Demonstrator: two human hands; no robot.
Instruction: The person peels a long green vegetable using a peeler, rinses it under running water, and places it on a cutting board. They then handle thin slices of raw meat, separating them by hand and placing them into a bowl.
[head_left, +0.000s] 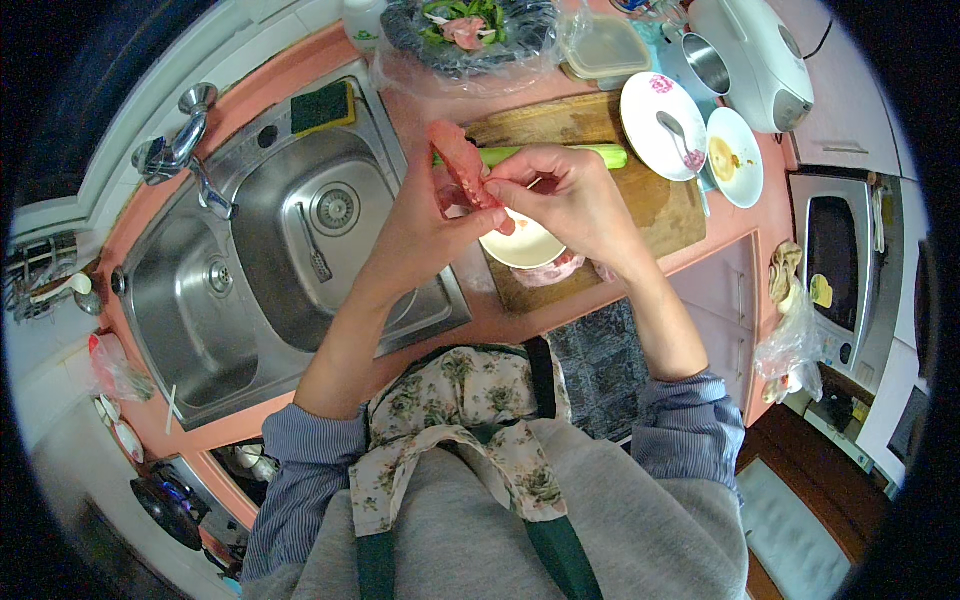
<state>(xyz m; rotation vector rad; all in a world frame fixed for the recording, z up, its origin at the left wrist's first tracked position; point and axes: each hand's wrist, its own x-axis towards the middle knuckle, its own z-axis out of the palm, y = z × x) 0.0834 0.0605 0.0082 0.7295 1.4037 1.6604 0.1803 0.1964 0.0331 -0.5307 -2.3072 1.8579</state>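
Over the near-left part of a wooden cutting board (652, 217), I hold a long, moist red piece of food (461, 161); whether it is tomato or meat I cannot tell. My left hand (416, 229) grips it from the left, thumb along its lower end. With thumb and forefinger, my right hand (577, 199) pinches its right edge. Below the hands sits a white bowl (525, 247), partly hidden, with a small orange bit inside. Pinkish food (547, 271) shows beside the bowl's near rim. A pale green stalk (611, 156) lies across the board behind my right hand.
Left is a double steel sink (300, 281) with a faucet (184, 142) and sponge (322, 107). Behind are a plastic-lined container (405, 56) of green scraps and a lidded box (604, 46). A plate with a spoon (645, 112), a stained bowl (739, 176) and a white appliance (757, 67) stand right.
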